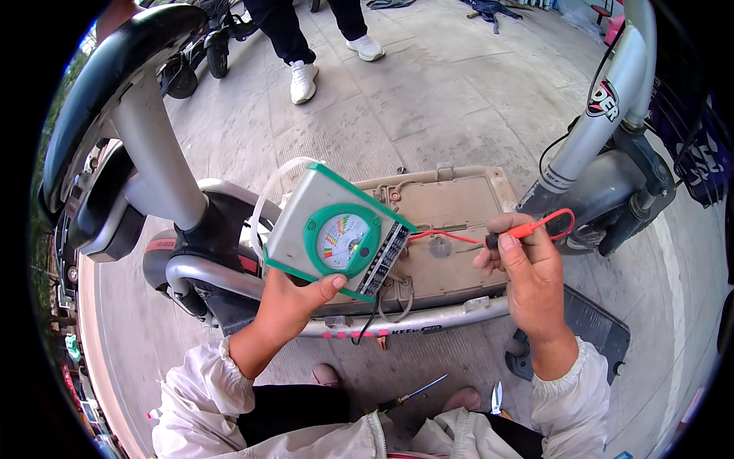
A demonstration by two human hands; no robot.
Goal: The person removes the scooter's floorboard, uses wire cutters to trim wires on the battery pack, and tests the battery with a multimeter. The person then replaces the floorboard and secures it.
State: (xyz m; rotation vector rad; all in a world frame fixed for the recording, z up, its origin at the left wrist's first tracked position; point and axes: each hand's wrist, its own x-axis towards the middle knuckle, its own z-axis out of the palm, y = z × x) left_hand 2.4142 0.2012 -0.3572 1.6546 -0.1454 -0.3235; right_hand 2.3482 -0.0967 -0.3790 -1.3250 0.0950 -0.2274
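My left hand (294, 302) grips an analog battery tester (315, 222), a grey box with green edges and a round dial. It is tilted over the left end of an open battery compartment (498, 183) in an electric scooter's footboard. In my right hand (529, 268), fingers closed, is a red test lead (522, 230) whose wire loops beyond the knuckles. A small black piece (492, 241) also shows at those fingertips; I cannot tell what it belongs to. Under both hands lie tan batteries (451, 203) with wires at their left end.
The scooter's seat post (157, 145) rises at left, its front column (596, 115) at right. A dark cover panel (585, 333) lies on the ground near right. A screwdriver (413, 392) and pliers-like tool (497, 399) lie by my feet. Another person's white shoes (303, 82) stand beyond.
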